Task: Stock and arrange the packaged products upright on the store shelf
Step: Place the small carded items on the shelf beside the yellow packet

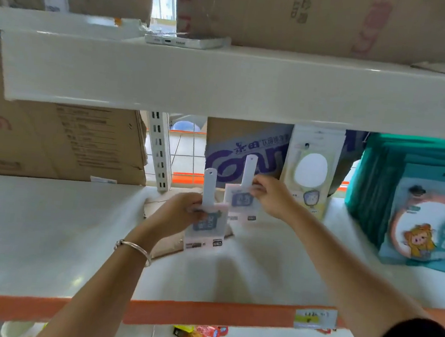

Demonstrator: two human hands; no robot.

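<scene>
Pkgs (upright) in both hands

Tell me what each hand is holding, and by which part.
Left hand holds a pink pack by its upper left edge. Right hand holds a second pack by its upper right edge.

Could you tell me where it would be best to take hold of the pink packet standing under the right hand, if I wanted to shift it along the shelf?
Probably pinch the pink packet by its flat card body, thumb in front and fingers behind, reaching in from the open shelf front. The narrow white tab on top looks thin and bendable; the right hand already grips its upper right edge.
</scene>
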